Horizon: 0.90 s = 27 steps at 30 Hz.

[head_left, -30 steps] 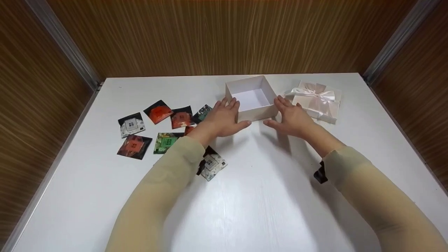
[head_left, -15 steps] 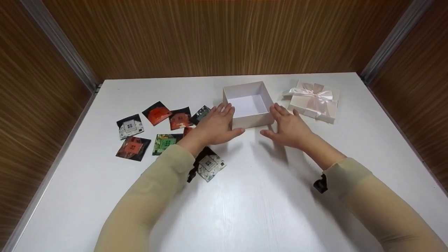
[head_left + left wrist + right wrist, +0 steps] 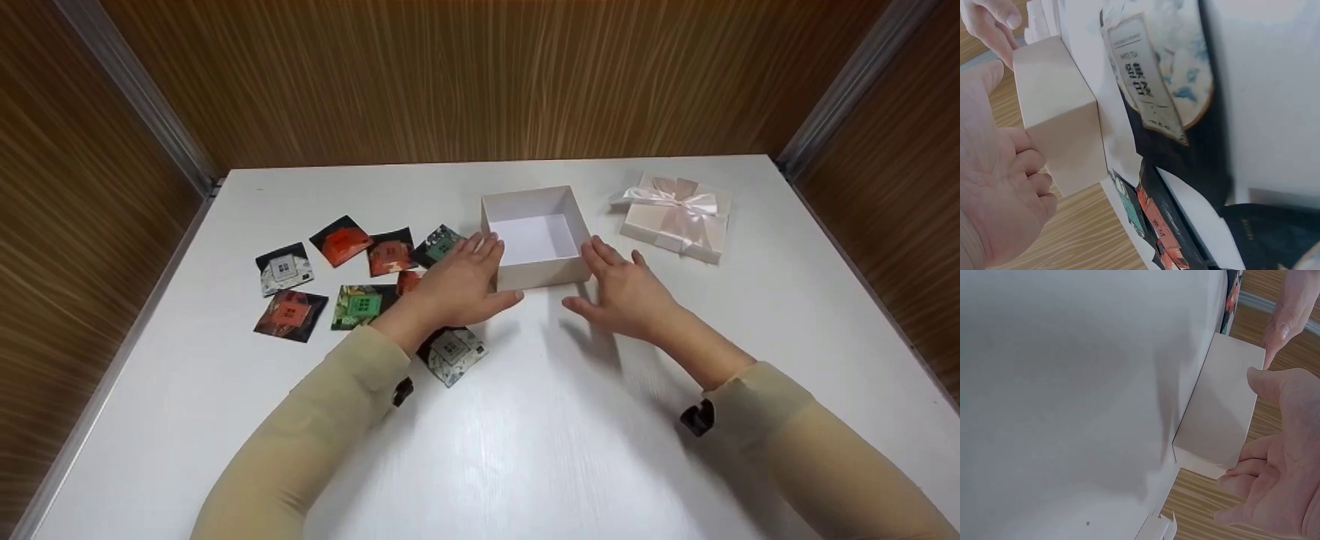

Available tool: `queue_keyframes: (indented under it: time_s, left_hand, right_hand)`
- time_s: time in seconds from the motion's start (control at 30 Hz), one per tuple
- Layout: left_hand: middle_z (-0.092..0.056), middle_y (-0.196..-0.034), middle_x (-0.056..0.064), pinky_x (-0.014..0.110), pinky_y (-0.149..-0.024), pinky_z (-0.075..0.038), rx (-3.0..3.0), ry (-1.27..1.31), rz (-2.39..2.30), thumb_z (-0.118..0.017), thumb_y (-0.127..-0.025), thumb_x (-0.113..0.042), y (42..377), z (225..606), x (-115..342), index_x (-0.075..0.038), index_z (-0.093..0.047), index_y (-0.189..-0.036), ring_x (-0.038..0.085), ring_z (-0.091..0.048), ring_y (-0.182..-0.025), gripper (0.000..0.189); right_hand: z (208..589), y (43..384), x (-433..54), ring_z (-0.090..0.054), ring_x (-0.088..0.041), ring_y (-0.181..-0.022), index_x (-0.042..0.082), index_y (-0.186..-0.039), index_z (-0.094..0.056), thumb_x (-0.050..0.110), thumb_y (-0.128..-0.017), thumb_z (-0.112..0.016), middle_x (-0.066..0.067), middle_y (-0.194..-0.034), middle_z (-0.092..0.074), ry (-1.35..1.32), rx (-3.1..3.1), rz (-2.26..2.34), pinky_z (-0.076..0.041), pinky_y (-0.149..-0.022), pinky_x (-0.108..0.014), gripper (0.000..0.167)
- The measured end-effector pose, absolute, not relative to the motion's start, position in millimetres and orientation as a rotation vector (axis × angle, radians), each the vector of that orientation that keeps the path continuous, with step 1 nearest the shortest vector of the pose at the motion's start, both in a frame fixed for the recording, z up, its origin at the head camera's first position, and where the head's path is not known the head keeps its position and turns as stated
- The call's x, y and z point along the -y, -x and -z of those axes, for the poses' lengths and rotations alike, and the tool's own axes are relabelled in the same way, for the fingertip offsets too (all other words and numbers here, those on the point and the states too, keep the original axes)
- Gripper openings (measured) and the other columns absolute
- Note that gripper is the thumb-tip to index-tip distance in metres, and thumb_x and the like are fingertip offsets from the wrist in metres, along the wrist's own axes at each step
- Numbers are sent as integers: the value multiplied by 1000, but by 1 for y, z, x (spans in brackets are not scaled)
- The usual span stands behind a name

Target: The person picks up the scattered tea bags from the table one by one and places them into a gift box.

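Note:
An open pale pink box sits on the white table between both hands. Against its left side lie the fairly straight fingers of the left hand, the thumb stretched out in front. The right hand touches the opposite side with its fingertips, thumb also apart from the box. In the left wrist view, the left hand's fingers rest along the box wall. In the right wrist view, the right hand meets a box corner. Nothing shows inside the box in the head view.
A pale pink lid with a satin bow lies at the back right. Several flat sachets spread over the left side, one close below the left forearm. Wood-grain panels wall the table's back and sides.
The box has slid across the table toward the person, with both hands moving along at its sides. The lid and sachets have stayed in place.

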<state>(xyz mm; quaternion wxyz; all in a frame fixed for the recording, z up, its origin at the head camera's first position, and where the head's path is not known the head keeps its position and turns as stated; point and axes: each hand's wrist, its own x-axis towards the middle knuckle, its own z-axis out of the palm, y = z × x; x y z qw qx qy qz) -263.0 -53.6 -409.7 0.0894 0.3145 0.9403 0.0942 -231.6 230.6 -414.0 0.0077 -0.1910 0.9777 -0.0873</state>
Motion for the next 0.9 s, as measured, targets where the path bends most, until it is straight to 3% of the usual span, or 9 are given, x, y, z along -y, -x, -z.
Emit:
queue_keyframes:
  time_s: [0.23,0.9]
  left_hand:
    - [-11,-176,15,44,-131,-3,-2783,-967,-282,-35,-106,-69,246,411,59,-1,-16,-169,33,-4,-163,95]
    - [-13,-176,16,45,-130,-10,-2783,-1057,-326,-39,-106,-68,200,416,70,0,-19,-168,35,-10,-162,94]
  right_hand:
    - [415,210,-229,-36,-42,-152,-11,-160,-34,48,-98,-71,-32,-164,-33,626,-3070,302,-26,-118,-73,94]
    - [417,150,-226,-47,-43,-145,-12,-155,-42,45,-94,-78,-33,-159,-41,701,-3126,366,-33,-114,-73,91]
